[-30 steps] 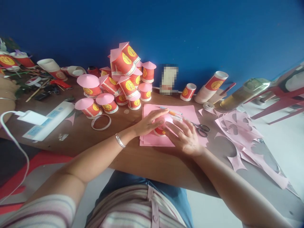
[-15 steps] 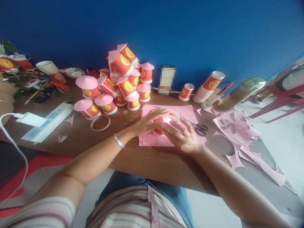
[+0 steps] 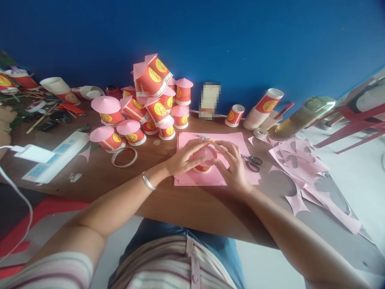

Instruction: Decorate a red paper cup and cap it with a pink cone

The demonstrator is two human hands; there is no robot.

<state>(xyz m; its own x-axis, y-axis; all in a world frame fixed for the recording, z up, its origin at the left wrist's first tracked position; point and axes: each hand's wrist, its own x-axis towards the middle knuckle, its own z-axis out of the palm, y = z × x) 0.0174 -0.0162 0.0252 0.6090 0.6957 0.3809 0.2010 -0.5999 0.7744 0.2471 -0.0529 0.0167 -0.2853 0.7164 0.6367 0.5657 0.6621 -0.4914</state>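
A pink paper cone [image 3: 207, 153] sits like a roof on a red paper cup [image 3: 203, 169], which stands on a stack of pink paper [image 3: 192, 180]. My left hand [image 3: 185, 157] is curved round the cone's left side, thumb along its near edge. From the right, my right hand [image 3: 235, 165] curves round the other side, its thumb near the cone's rim. Both hands' fingertips meet or nearly meet behind the cone. Beyond the fingers lies a slim blue-and-orange pen-like thing [image 3: 204, 137], partly covered. Dark-handled scissors [image 3: 253, 162] lie just right of my right hand.
Red cups with pink cone roofs [image 3: 156, 110] are piled at the back left. A white power strip [image 3: 57, 156] lies left. Pink paper scraps [image 3: 300, 160], a tape roll [image 3: 261, 133], a leaning cup stack [image 3: 264, 108] and a bottle [image 3: 303, 116] occupy the right. Another person's hand [image 3: 5, 120] shows far left.
My right hand has lifted and drawn back slightly, its fingers now curving upward, so more of the cone and cup shows. My left hand stays beside the cone. The view has shifted slightly.
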